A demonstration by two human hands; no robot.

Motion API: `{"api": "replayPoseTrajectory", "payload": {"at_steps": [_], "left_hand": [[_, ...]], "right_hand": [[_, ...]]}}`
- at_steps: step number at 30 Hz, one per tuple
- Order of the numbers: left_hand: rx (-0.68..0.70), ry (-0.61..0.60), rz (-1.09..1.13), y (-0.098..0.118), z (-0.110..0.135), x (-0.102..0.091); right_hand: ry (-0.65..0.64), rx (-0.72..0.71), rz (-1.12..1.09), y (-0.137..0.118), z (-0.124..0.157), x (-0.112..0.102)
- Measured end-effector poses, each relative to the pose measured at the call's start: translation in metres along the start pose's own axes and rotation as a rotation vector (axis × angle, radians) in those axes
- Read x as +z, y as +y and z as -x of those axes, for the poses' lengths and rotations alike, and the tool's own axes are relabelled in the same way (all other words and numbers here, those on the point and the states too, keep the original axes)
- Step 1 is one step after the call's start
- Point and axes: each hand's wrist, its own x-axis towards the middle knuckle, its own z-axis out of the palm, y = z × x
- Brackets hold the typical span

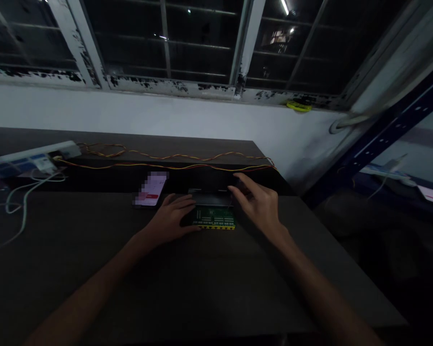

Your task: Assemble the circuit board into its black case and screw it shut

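Note:
A green circuit board point(216, 216) with a yellow strip along its near edge lies on the dark table. My left hand point(171, 218) spans its left side, thumb at the near corner and fingers at the far part, holding it. Just beyond the green part is a dark flat panel point(211, 197); whether it joins the board I cannot tell. My right hand point(258, 199) is raised over the right end, thumb and forefinger pinched around a thin, dark, screwdriver-like tool point(231, 202). Its shaft points down toward the board; most of it is hidden or too dark.
A phone point(152, 189) with a lit screen leans left of the board. A power strip point(32, 156) with a white cable point(23, 216) sits at far left. Twisted wires point(173, 166) cross the raised ledge behind. A blue metal rack point(378, 129) stands at right.

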Motion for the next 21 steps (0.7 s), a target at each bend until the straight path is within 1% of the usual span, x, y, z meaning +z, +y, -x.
{"api": "replayPoseTrajectory", "payload": {"at_steps": [2, 5, 10, 15, 17, 21], "left_hand": [[0.003, 0.016, -0.002, -0.0003, 0.0003, 0.0006], [0.004, 0.02, -0.004, -0.0012, 0.0006, 0.0015], [0.005, -0.004, -0.012, -0.0001, 0.0, 0.0001], [-0.007, -0.019, -0.011, 0.0012, -0.0007, -0.002], [-0.007, -0.023, -0.009, 0.001, -0.0008, -0.0021], [0.001, -0.012, -0.007, 0.0002, -0.0006, -0.0012]], "right_hand": [[-0.004, 0.0, 0.005, -0.0002, 0.0006, 0.0006], [-0.052, 0.022, -0.036, 0.001, 0.0004, 0.0011], [-0.039, 0.009, -0.083, 0.003, -0.002, -0.0001], [-0.148, 0.071, -0.159, 0.0048, -0.0023, -0.001], [-0.139, 0.084, -0.138, 0.0068, -0.0017, -0.0008], [-0.074, 0.064, -0.063, 0.0072, -0.0015, -0.0024]]}}
